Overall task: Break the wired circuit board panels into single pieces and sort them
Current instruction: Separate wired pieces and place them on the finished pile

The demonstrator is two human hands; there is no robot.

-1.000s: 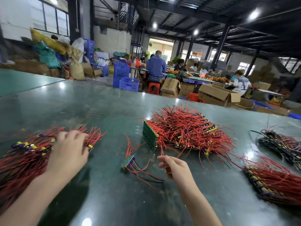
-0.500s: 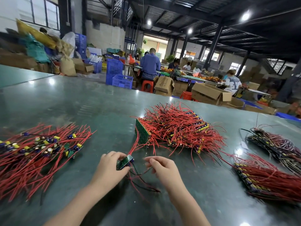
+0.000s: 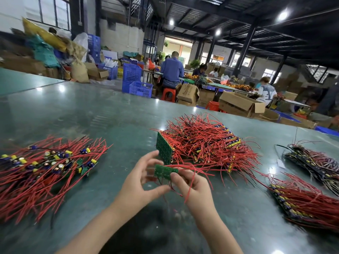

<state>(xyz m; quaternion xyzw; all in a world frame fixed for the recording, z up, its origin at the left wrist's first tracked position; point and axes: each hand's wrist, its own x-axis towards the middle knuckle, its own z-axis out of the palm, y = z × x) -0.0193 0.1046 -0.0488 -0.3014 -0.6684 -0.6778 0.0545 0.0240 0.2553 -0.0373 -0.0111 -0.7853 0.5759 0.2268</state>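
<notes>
Now we hold the small board (image 3: 165, 172) w/ both hands, right hand (image 3: 194, 187) pinching its 3 o'clock end, left hand (image 3: 139, 184) curled at 9, long side running 9-to-3 btwn them.

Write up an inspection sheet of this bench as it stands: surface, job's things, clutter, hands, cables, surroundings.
Surface: glossy green table, lamp glare on it.
Job's things: small green board held above the table; centre heap of wired panels; separated pieces spread at left; two bundles at right.
Clutter: white scrap near the right bundles.
Hands: left hand fingers spread, fingertips at the board's left end; right hand pinches its right end.
Cables: red leads trail from the held board across the right hand; a few black ones.
Surroundings: seated workers, blue crates, cardboard boxes, red stools.
</notes>
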